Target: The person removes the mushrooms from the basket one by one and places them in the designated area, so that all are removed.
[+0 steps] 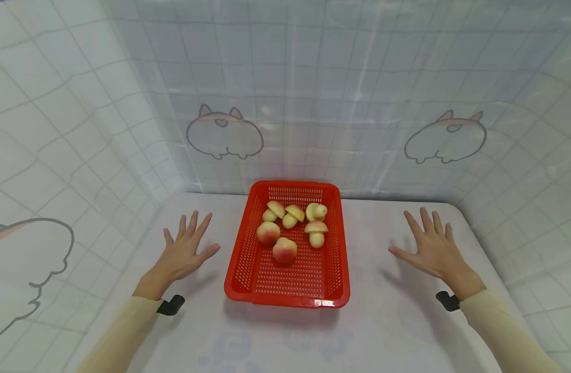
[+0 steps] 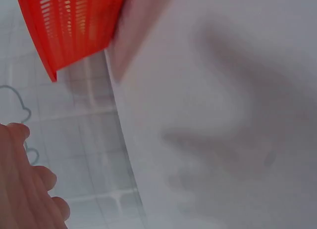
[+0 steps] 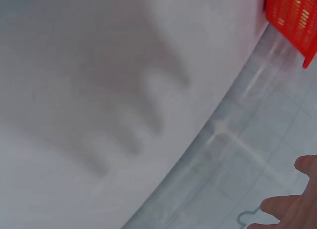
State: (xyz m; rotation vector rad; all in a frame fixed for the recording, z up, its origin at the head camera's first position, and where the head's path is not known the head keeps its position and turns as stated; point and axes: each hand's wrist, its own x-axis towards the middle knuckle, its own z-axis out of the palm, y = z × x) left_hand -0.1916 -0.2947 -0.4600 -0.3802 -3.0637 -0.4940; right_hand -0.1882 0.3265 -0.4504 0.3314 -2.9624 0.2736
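The person's left hand [image 1: 185, 254] is spread wide beside the left edge of the red basket [image 1: 285, 300], fingers and thumb well parted, and it holds nothing. The right hand [image 1: 434, 251] is just as widely spread off the basket's right edge, toward the far right corner of the table [image 1: 369, 326]; it too is free, and neither hand touches the basket.

The basket stands on the table near the middle of its far edge. Toward the basket's far edge lie three mushrooms [image 1: 293, 216], with a single mushroom [image 1: 316, 235] in front of the rightmost one. Two peaches [image 1: 285, 250] sit left of that, nearer the basket's left edge.

The basket looks like thin perforated plastic — probably light, fairly stiff and a little slick along its glossy rim. Its left and right edges seem the best places to grip, with fingers under the lip, kept level because the round peaches could roll. The mushrooms and peaches look like smooth, light models, hardly fragile; a mushroom would pinch well by its stem — a peach around its sides.
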